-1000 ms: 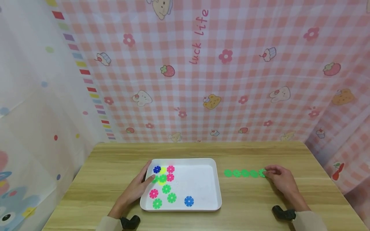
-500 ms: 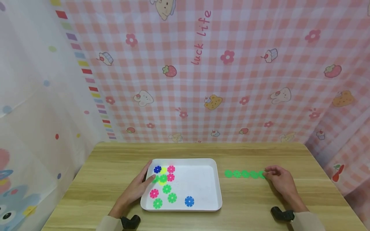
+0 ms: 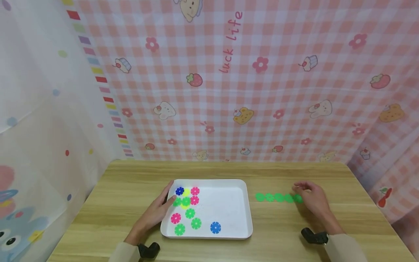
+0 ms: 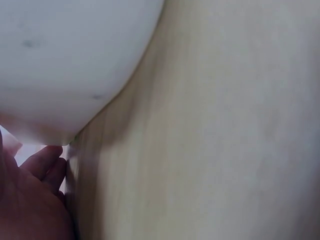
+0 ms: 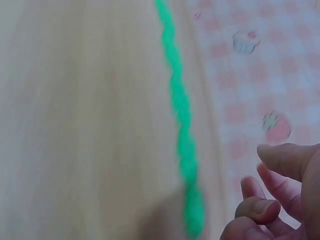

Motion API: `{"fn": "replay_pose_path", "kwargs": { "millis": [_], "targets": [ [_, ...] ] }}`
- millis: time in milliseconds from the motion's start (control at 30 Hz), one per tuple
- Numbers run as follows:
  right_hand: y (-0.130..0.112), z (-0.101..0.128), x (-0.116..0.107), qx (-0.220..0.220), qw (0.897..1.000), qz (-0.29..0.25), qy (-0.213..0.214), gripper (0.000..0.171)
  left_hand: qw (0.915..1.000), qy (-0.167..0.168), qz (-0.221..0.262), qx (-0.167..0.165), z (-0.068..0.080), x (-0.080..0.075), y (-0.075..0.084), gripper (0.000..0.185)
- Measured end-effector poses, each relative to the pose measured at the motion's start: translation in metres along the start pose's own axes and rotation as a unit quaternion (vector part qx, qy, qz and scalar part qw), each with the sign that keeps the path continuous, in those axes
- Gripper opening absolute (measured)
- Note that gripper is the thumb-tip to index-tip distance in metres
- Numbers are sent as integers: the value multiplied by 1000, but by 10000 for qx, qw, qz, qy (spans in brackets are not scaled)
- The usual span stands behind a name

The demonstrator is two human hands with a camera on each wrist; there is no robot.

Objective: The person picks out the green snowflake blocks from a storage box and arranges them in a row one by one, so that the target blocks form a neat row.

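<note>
A white tray (image 3: 226,207) lies on the wooden table (image 3: 131,189) with several snowflake discs in its left half: blue (image 3: 179,191), pink (image 3: 195,190), green (image 3: 190,213) and a second blue one (image 3: 215,227). My left hand (image 3: 162,207) rests with straight fingers on the tray's left rim, the index tip beside a green disc (image 3: 178,202). A chain of joined green discs (image 3: 278,197) lies flat on the table right of the tray. My right hand (image 3: 307,196) hovers at its right end with loosely curled fingers (image 5: 275,200), holding nothing. The chain (image 5: 182,125) shows blurred in the right wrist view.
A pink checked cloth (image 3: 262,91) hangs right behind the table's far edge and along the right side; a pale dotted curtain (image 3: 39,109) closes the left. Black wrist mounts (image 3: 148,250) (image 3: 314,236) sit near the front edge. The tray's white rim (image 4: 60,65) fills the left wrist view.
My right hand has come off the chain's right end and shifted slightly left and up. The chain stays where it lay. The left hand has not moved.
</note>
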State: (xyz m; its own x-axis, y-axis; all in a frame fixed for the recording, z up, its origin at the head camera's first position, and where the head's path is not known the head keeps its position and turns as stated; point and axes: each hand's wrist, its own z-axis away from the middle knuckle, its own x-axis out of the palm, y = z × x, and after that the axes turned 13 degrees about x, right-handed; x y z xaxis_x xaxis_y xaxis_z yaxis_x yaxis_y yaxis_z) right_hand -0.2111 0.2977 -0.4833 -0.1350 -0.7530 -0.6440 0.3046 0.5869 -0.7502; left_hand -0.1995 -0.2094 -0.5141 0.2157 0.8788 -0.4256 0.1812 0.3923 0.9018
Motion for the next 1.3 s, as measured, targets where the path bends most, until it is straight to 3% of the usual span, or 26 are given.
{"fn": "replay_pose_path", "kwargs": {
  "millis": [233,367,733,900,1133,1300],
  "targets": [
    [-39,-5,18,-427,9960,-367,-688,39,9997,7,216,-64,0,-1,0,50],
    [-70,-3,32,-527,9907,-577,-1117,31,9998,-22,196,-25,0,-1,2,48],
    [-136,2,80,-831,9633,-769,-2434,22,9996,-27,275,-72,1,-1,6,48],
    [-154,11,105,-827,9489,-679,-2967,21,9995,-13,301,-78,1,1,3,48],
    [-167,22,142,-1182,9304,-306,-3457,23,9998,-3,207,-18,0,1,1,48],
    [-173,31,173,-1162,9178,-205,-3791,23,9998,33,192,-61,0,1,1,48]
  ]
}}
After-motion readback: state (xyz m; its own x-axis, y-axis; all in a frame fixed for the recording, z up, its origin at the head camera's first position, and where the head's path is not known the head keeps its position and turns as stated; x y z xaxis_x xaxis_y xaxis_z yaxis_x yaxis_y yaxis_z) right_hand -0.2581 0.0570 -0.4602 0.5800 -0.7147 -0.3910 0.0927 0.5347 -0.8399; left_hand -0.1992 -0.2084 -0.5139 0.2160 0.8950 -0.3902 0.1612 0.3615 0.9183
